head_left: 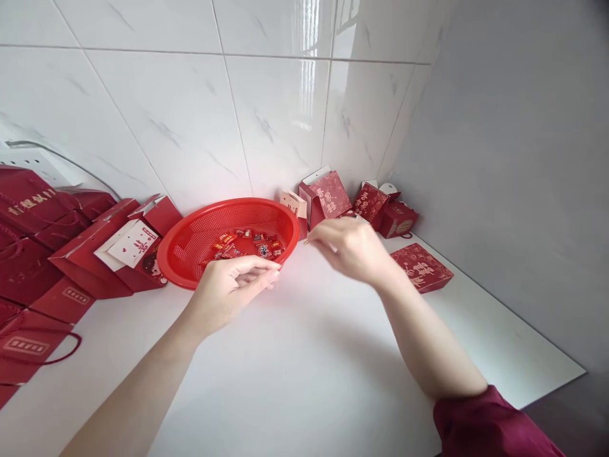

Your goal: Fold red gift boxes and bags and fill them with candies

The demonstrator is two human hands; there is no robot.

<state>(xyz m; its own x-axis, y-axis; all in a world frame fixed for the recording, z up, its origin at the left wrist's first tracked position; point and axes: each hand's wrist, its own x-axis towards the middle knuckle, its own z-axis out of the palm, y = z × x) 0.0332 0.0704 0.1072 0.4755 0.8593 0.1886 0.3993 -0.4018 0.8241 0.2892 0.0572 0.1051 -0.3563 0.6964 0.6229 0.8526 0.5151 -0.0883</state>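
My left hand (235,289) is closed in a pinch just in front of the red plastic basket (183,254), thumb against the fingertips. What it grips, if anything, is hidden. To the right of the basket, above the white tabletop (295,368), my right hand (349,251) is slightly blurred, with its fingers drawn together and pointing left. A tiny golden speck shows at its fingertips, too small to name. Inside the perforated basket lie several small red-wrapped candies (228,241). A flat red gift box (421,266) with pale lettering rests to the right of my right forearm.
Dark red gift bags (33,260) with cord handles crowd the left side. Beside them a white-flapped gift box (136,244) touches the basket area. More red boxes (330,193) stand along the tiled wall (157,114). A grey panel (514,178) borders the table's right edge.
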